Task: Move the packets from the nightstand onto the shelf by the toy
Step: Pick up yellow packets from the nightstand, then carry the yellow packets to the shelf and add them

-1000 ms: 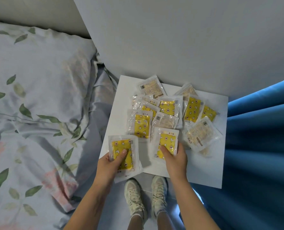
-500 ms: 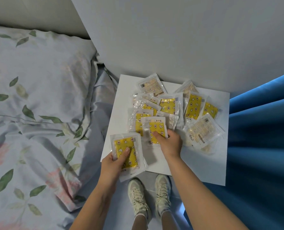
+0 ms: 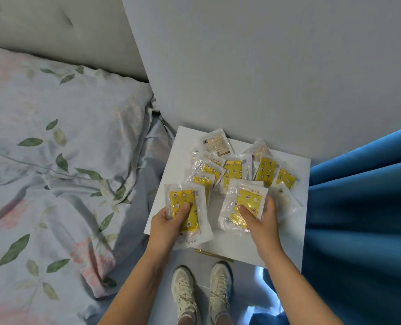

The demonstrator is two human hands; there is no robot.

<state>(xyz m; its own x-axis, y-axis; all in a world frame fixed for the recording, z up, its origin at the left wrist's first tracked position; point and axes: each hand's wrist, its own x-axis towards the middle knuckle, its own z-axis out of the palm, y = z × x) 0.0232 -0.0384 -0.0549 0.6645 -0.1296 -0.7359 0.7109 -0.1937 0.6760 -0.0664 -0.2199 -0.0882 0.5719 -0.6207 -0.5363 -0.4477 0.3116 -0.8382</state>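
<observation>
left hand (image 3: 169, 222) grips yellow packet (image 3: 185, 207) | right hand (image 3: 261, 221) grips packet stack (image 3: 244, 202), count unclear | shelf, toy unseen

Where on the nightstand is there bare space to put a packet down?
Bare strips on the nightstand: the near right corner by the curtain, and the left edge by the bed. The middle and back are crowded with packets.

Plain pale grey wall (image 3: 265, 66) is seen behind, with a padded light headboard (image 3: 54, 26) at upper left. Bed (image 3: 42, 184) at left is covered in pale floral bedding with green leaves and pink blooms. Blue curtain (image 3: 363, 219) is hung at right; lighting is soft and even.
</observation>
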